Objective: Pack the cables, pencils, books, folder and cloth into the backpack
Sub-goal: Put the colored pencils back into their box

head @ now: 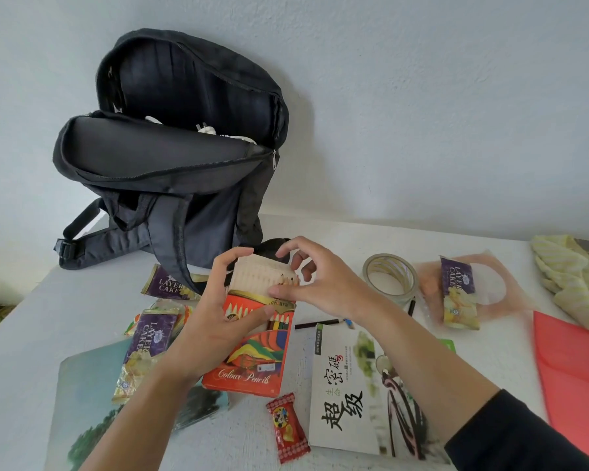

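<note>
A black backpack (170,158) stands open against the wall, with white cables (206,130) showing inside. In front of it my left hand (215,321) holds an orange colour pencil box (252,365) by its side. My right hand (323,283) pinches the box's raised flap and the pencil tips. Loose pencils (317,323) lie just right of the box. A white book with black characters (351,392) lies under my right forearm. Another book with a landscape cover (89,402) lies at the lower left. A red folder (572,368) and a yellow cloth (572,273) are at the right edge.
Several purple layer cake packets (165,283) (150,338) (458,290) lie scattered on the white table (82,300). A roll of clear tape (390,277) stands right of my hands. A red candy wrapper (288,426) lies near the front.
</note>
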### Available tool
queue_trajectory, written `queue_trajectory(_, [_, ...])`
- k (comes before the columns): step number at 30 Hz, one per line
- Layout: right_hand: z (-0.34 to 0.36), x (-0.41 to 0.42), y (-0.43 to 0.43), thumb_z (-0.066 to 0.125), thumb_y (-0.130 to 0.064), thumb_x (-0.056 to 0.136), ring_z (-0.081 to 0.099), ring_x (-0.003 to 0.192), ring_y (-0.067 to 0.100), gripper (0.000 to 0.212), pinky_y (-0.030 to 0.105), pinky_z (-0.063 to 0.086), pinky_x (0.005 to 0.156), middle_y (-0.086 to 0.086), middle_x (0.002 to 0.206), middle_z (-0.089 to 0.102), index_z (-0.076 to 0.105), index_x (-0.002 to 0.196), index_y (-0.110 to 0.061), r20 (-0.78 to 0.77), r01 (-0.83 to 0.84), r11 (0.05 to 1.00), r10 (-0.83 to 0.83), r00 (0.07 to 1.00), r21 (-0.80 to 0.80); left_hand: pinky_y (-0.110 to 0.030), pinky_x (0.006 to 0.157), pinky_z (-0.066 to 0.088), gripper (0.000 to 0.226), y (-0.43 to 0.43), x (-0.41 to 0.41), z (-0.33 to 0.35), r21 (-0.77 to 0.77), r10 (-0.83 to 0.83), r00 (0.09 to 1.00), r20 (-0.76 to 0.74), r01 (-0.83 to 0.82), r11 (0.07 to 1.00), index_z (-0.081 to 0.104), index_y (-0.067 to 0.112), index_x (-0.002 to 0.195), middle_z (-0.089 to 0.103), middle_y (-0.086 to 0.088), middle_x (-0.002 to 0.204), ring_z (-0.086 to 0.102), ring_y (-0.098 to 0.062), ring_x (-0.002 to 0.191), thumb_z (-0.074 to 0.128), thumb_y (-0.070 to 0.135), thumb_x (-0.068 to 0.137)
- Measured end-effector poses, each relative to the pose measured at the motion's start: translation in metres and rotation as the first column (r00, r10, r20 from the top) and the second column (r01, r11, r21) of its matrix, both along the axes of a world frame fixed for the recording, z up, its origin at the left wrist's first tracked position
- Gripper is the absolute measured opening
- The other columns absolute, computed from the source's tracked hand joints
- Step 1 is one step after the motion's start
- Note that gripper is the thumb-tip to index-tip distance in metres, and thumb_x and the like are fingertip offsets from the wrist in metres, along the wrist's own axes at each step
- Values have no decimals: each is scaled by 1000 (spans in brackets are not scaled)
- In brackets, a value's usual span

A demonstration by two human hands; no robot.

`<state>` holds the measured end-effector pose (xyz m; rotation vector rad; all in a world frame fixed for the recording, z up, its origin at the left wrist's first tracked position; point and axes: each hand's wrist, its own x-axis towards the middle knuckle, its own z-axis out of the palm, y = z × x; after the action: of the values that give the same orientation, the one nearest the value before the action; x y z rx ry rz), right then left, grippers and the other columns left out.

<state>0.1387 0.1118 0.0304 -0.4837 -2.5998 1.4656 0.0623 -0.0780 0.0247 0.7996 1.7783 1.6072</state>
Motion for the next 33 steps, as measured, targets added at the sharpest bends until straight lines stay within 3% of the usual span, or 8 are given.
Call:
queue_trajectory(3, [2,2,4,89,-37,77,54,85,12,49,29,50,81,-5,106,59,61,118,-35,30,4,989,1,1000,-148,-30,69,62,69,2,-1,-1,7,-1,1000,-9,1,1000,39,46,134,72,-2,103,76,-29,91,70,2,91])
queue_trajectory(7, [6,3,11,74,-42,90,58,81,9,24,24,46,71,-1,99,67,68,108,-27,-4,78,960,-82,997,-268,-30,65,62,68,3,-3,-1,0,14,1000,8,-14,1000,38,45,134,74,-7,105,77,-28,89,70,2,92])
queue_trajectory(12, [-17,6,24,66,-33,97,63,74,17,15,31,52,70,-3,84,69,71,87,-22,10,193,979,-194,981,69,-33,65,63,66,-1,-7,-3,-42,46,999,27,-45,998,39,51,129,75,-2,109,78,-28,90,71,7,91])
queue_trajectory(15, [-35,14,30,69,-20,88,61,75,14,7,36,54,73,-7,85,68,76,86,-23,262,-47,946,-41,964,321,-31,67,63,66,-3,-11,-5,-59,89,996,-9,-89,994,40,55,127,71,-4,116,77,-25,93,73,10,90])
queue_trajectory(17, [-46,17,27,70,-20,88,57,84,12,9,33,53,78,-10,89,63,77,92,-23,337,-163,884,6,942,438,-30,67,63,67,-4,-13,-6,-63,102,995,-21,-103,993,40,54,127,68,-3,119,77,-23,94,73,10,90])
queue_trajectory(23, [-55,17,26,75,-27,91,57,104,15,3,39,47,90,-9,100,61,77,91,-27,331,-212,812,25,943,544,-30,68,63,65,-5,-14,-10,-73,99,994,-34,-101,992,41,57,125,67,-2,121,77,-22,95,73,12,91])
queue_trajectory(30, [-74,20,26,55,-20,103,47,110,19,7,34,30,78,-3,110,59,62,101,-22,342,-299,735,98,935,608,-32,69,63,64,-6,-13,-11,-73,93,995,-30,-95,993,41,57,125,67,-3,123,76,-24,97,73,13,91])
queue_trajectory(33, [-71,21,29,54,-16,102,52,98,18,9,38,44,79,-7,97,63,59,100,-23,263,-199,829,65,962,522,-31,68,63,64,-7,-13,-9,-76,92,995,-31,-95,993,41,55,126,67,-4,121,77,-24,96,73,13,91])
